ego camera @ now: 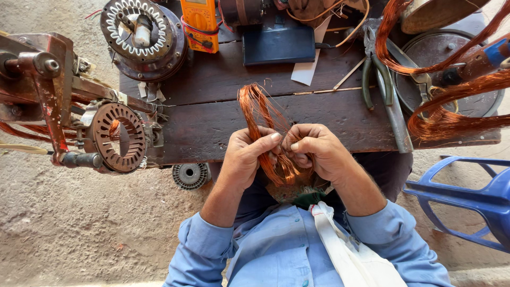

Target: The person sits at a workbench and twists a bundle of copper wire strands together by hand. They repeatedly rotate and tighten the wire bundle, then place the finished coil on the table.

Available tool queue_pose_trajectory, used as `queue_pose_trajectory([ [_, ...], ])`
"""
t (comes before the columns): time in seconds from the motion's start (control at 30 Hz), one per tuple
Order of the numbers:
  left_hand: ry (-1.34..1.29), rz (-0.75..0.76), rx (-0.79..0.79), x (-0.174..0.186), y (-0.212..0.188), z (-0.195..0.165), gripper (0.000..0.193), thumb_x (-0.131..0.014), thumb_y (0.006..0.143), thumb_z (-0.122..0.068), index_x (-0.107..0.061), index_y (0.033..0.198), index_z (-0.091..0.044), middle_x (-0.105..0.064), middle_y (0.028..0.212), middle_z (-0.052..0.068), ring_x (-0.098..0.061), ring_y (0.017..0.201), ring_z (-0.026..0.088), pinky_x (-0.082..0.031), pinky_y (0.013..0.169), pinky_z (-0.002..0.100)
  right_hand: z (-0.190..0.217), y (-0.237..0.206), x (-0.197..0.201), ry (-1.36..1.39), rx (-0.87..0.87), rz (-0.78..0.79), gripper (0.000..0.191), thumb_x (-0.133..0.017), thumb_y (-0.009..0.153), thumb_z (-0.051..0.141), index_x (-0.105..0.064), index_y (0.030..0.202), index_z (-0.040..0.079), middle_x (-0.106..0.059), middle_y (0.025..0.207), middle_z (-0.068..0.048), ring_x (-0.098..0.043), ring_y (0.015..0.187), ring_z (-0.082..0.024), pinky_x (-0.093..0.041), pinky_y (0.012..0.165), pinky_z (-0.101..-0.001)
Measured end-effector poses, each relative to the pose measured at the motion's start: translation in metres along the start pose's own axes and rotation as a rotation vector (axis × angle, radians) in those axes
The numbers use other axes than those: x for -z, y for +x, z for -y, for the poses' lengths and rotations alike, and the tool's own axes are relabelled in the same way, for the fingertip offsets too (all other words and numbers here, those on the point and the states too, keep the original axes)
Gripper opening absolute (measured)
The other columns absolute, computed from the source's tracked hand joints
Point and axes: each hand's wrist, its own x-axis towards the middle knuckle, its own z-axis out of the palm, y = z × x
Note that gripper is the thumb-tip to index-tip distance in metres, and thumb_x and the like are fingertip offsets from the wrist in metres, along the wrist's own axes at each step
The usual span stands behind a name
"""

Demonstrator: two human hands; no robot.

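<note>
A loop of thin copper wire (257,109) hangs between both hands over the front edge of a dark wooden bench (212,117). My left hand (247,157) grips the lower part of the bundle, thumb pressed across the strands. My right hand (313,151) pinches the same bundle just to the right, fingers curled around it. The top of the coil fans out above the knuckles. Blue sleeves cover both forearms.
A rusty slotted stator core (119,138) sits clamped in a red winding jig (50,90) at left. Another motor stator (141,32), an orange multimeter (199,21), a dark box (279,45), green-handled pliers (377,79) and more copper coils (451,114) lie on the bench. A blue plastic stool (467,196) stands at right.
</note>
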Motion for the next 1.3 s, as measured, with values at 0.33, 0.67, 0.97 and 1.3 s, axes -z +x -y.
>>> queue_pose_trajectory([
  [0.33, -0.023, -0.012, 0.013, 0.001, -0.001, -0.001, 0.014, -0.076, 0.094, -0.012, -0.073, 0.099, 0.001, -0.072, 0.081, 0.010, -0.068, 0.069, 0.013, -0.057, 0.062, 0.025, -0.002, 0.001, 0.001, -0.033, -0.019, -0.039, 0.006, -0.062, 0.084, 0.003, -0.062, 0.083, -0.003, -0.061, 0.071, -0.006, -0.044, 0.049, -0.005, -0.033, 0.042, -0.0192],
  [0.67, -0.044, -0.053, 0.044, 0.001, 0.002, -0.003, 0.016, -0.077, 0.094, -0.012, -0.074, 0.101, 0.002, -0.071, 0.081, 0.009, -0.067, 0.068, 0.012, -0.057, 0.059, 0.025, 0.000, 0.001, 0.004, 0.107, -0.030, 0.060, 0.009, -0.065, 0.090, 0.006, -0.060, 0.091, -0.001, -0.056, 0.064, -0.004, -0.043, 0.046, -0.004, -0.032, 0.040, -0.0181],
  [0.97, -0.095, -0.013, 0.009, -0.006, 0.002, -0.007, 0.019, -0.077, 0.093, -0.008, -0.071, 0.106, 0.004, -0.072, 0.084, 0.010, -0.069, 0.068, 0.016, -0.059, 0.062, 0.027, 0.000, -0.001, 0.002, 0.023, -0.012, 0.051, 0.019, -0.077, 0.085, 0.006, -0.064, 0.097, -0.002, -0.059, 0.069, -0.001, -0.046, 0.050, -0.002, -0.033, 0.043, -0.0167],
  [1.3, -0.084, 0.023, -0.045, -0.008, 0.002, -0.008, 0.014, -0.077, 0.094, -0.005, -0.070, 0.105, 0.003, -0.071, 0.085, 0.011, -0.069, 0.073, 0.015, -0.059, 0.067, 0.028, -0.005, -0.003, 0.005, -0.049, -0.015, 0.043, 0.018, -0.079, 0.081, 0.005, -0.067, 0.091, -0.004, -0.059, 0.070, -0.002, -0.045, 0.053, -0.004, -0.033, 0.045, -0.0183],
])
